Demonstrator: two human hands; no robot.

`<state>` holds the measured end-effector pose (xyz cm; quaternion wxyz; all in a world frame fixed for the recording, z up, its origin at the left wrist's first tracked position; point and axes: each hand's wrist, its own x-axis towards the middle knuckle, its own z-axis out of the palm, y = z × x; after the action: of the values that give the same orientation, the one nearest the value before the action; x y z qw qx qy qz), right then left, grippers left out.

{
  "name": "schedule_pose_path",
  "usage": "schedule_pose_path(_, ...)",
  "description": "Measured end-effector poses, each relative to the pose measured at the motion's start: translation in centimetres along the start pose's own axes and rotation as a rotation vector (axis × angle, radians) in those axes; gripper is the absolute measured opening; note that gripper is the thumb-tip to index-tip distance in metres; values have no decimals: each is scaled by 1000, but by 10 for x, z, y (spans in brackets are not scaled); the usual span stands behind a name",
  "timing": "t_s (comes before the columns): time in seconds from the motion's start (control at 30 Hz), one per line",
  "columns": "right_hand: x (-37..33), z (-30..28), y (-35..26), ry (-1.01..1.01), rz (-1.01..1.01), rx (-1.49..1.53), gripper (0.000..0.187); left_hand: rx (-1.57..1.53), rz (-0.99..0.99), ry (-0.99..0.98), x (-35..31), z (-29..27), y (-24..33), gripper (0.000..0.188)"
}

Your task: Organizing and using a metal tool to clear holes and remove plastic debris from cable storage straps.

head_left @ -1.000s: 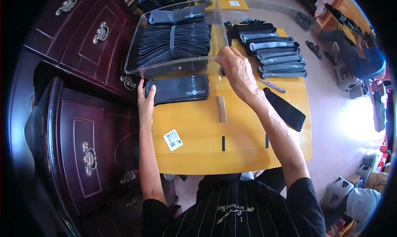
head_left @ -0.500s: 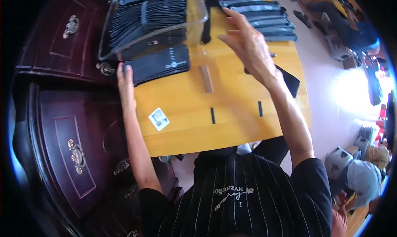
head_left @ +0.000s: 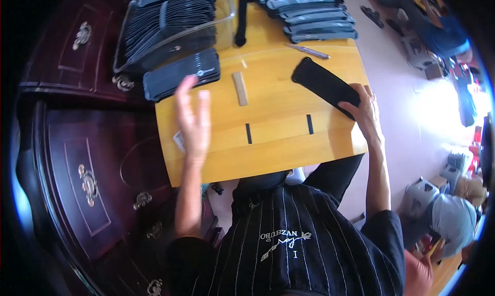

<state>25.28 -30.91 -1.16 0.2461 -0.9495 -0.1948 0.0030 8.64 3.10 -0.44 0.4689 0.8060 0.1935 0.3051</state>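
A dark red wooden cabinet (head_left: 77,156) with brass pulls fills the left side, and against it stands the yellow wooden surface (head_left: 273,146) that carries the work. At the surface's far left corner sits a clear plastic bin (head_left: 219,20), packed with flat black sleeves stood on edge. Just in front of the bin, along the left edge, lies a loose stack of black sleeves (head_left: 180,79). Along the far edge, toward the right, a second row of dark filled sleeves (head_left: 314,17) lies fanned one over the next.

Near the right edge lies a single black sleeve (head_left: 322,84), flat and slanted. The right hand (head_left: 367,113) rests at its near end, fingers curled onto it, apparently pinching or pressing that end; the exact grip is hard to tell. The left hand (head_left: 195,123) hangs in the air above the left part of the surface, fingers spread and straight, holding nothing, nearest to the loose stack.

Smaller things lie between: a slim metal tool (head_left: 308,50) by the fanned row, a small tan wooden block (head_left: 240,88) in the middle, two short black marks (head_left: 248,133) on the near half, and a small sticker (head_left: 179,141) at the left edge, partly hidden by the left hand.

Judging by the piles, many sleeves are already sorted into bin and rows, and this single one is the piece now in hand.
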Motion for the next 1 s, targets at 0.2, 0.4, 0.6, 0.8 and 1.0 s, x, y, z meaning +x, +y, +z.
schedule_pose_path(0.2, -11, -21, -20, -204, 91, 532, 17, -53, 38, -270, -25, 64, 30, 43)
schedule_pose_path(0.4, 1, -22, -85, -363, -11, 646, 18, -587, -345, -362, -26, 39, 24, 28)
schedule_pose_path(0.6, 41, 34, -126, -611, -28, 805, 30, -626, -460, -39, -2, -26, -11, 21)
schedule_pose_path(0.8, 77, 92, -175, -735, 131, 1235, 32, -467, -409, 172, 23, -85, -44, 25)
schedule_pose_path(1.0, 110, 126, -208, -520, 77, 1227, 23, -187, -324, 301, 61, -93, -65, 21)
